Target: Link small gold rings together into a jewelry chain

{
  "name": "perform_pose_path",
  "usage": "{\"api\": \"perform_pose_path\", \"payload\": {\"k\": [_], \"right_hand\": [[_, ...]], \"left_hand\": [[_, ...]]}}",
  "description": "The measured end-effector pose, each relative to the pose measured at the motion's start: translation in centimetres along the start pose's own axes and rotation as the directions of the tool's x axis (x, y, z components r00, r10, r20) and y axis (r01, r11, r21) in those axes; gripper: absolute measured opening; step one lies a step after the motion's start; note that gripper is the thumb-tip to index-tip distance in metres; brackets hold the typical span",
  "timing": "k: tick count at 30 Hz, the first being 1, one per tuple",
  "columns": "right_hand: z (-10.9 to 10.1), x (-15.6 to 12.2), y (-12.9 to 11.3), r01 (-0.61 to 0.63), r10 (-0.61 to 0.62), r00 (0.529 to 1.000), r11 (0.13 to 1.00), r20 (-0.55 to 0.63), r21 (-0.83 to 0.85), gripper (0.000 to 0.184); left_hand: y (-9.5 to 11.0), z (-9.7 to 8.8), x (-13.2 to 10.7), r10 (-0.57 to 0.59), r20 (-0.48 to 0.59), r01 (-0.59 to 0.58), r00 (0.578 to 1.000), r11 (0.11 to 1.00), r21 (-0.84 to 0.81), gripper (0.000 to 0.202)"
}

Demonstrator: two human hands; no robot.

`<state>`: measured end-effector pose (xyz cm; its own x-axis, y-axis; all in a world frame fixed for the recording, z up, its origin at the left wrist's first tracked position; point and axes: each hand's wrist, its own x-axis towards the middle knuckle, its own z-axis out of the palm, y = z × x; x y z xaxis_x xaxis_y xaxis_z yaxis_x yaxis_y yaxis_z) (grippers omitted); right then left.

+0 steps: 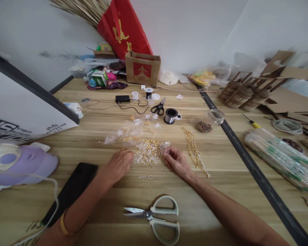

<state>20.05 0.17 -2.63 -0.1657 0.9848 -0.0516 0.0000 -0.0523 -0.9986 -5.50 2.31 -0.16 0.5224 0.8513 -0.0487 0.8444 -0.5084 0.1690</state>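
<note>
A heap of small gold and silver jewelry pieces (146, 152) lies on the wooden table between my hands. My left hand (120, 165), a yellow bangle on its wrist, rests at the heap's left edge; its fingers are bent together, and whatever they hold is hidden. On the right side, my right hand (176, 162) has thumb and forefinger closed at a small clear plastic bag (165, 145) beside the heap. A thin silver chain with a ring (150, 177) lies in front of the heap. Gold and silver chains (193, 148) are laid out right of my right hand.
Large white-handled scissors (150, 214) lie near me. A black phone (70, 191) is at left. Behind the heap are small bags of findings (133, 130), black scissors (158, 106) and a wire spool (170, 116). A bead jar (205, 126) and wrapped bundle (279, 159) lie right.
</note>
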Motion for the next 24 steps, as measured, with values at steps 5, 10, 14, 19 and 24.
{"api": "perform_pose_path", "payload": {"k": [5, 10, 14, 19, 24], "right_hand": [[0.0, 0.0, 0.0, -0.001, 0.001, 1.0, 1.0, 0.001, -0.012, 0.031], [-0.1, 0.0, -0.1, -0.008, 0.008, 1.0, 1.0, 0.006, -0.02, 0.032], [-0.1, 0.0, 0.0, -0.014, 0.015, 1.0, 1.0, 0.005, -0.013, 0.031], [-0.1, 0.0, 0.0, 0.0, 0.0, 1.0, 1.0, 0.01, -0.006, 0.029], [0.0, 0.0, -0.5, -0.006, 0.007, 1.0, 1.0, 0.005, -0.026, 0.032]], "left_hand": [[0.8, -0.9, 0.8, -0.036, -0.017, 0.034, 0.999, 0.995, -0.093, 0.018], [0.0, -1.3, 1.3, -0.135, -0.029, 0.109, 0.99, 0.892, -0.44, 0.007], [-0.7, -1.3, 1.2, -0.197, -0.034, 0.142, 0.98, 0.804, -0.578, 0.009], [-1.2, -1.5, 1.0, -0.213, -0.019, 0.16, 0.977, 0.789, -0.594, 0.011], [-0.7, -1.3, 0.6, -0.269, -0.016, 0.24, 0.963, 0.882, -0.405, 0.008]]}}
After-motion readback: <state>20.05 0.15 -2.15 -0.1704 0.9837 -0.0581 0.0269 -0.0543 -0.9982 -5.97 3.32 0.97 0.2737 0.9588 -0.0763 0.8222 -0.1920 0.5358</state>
